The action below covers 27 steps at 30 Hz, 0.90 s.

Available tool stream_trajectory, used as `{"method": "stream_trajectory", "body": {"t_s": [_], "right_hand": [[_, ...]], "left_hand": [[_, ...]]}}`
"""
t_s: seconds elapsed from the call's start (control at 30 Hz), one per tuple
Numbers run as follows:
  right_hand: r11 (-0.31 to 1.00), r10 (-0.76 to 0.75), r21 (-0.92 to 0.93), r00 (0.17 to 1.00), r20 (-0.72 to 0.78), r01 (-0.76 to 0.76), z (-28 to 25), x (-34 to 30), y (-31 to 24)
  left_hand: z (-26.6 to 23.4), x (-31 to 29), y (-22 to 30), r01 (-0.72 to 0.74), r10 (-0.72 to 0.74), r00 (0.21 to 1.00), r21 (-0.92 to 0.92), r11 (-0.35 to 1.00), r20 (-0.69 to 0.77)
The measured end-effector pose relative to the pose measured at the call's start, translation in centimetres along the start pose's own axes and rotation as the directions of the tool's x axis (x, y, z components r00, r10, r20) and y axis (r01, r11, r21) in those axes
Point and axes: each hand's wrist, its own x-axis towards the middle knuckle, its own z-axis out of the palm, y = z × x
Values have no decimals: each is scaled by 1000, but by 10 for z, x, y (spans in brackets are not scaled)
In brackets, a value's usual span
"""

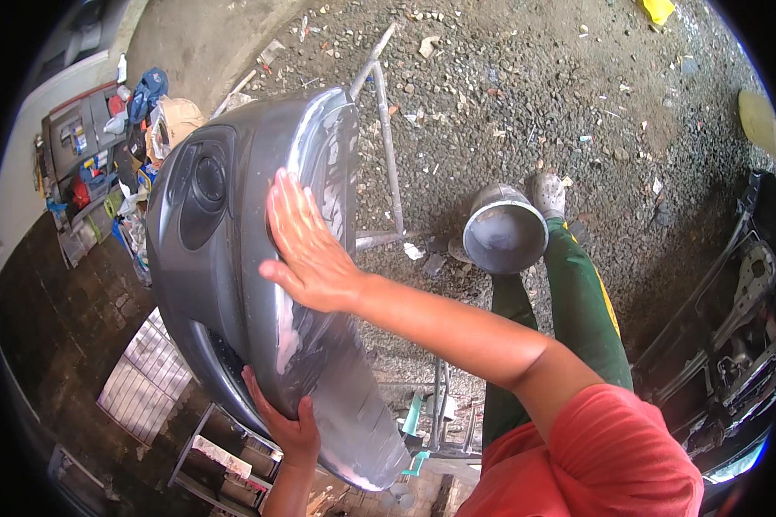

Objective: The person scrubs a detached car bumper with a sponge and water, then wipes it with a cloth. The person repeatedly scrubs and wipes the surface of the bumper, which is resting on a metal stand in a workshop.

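Observation:
A dark grey car bumper [259, 215] with pale sanded patches along its ridge stands on end in front of me, to the left. My right hand [306, 246] lies flat on its upper part, palm down and fingers stretched out. Whether anything is under that palm is hidden. Lower down, my left hand [289, 431] cups the bumper's ridge, thumb on one side and fingers on the other. A round fog-lamp recess [209, 178] shows on the bumper's left face.
A metal-tube stand [388, 146] is behind the bumper. By my feet, a grey bucket [504, 237] rests on the gravel [491, 103]. Bags and clutter [147, 129] are piled at the left wall. Dark car parts [741, 336] stand at the right.

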Motion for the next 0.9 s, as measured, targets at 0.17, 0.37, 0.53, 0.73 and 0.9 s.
{"method": "stream_trajectory", "body": {"t_s": [0.17, 0.37, 0.53, 0.73, 0.9], "right_hand": [[979, 192, 95, 974, -123, -181, -24, 69, 50], [994, 91, 74, 987, -136, -82, -1, 23, -4], [978, -194, 111, 959, 204, 174, 2, -100, -75], [990, 139, -6, 973, 184, -140, -53, -124, -70], [948, 110, -315, 969, 221, -36, -65, -41, -36]], "left_hand": [[-2, 8, 6, -20, 20, 1000, 15, 1000, 3], [1, 6, 5, -20, 20, 1000, 19, 1000, -11], [-1, 6, 2, -58, 58, 998, 38, 998, -13], [2, 3, 4, -54, 58, 997, 67, 996, -53], [-1, 9, 13, -87, 93, 994, 102, 991, -49]]}}
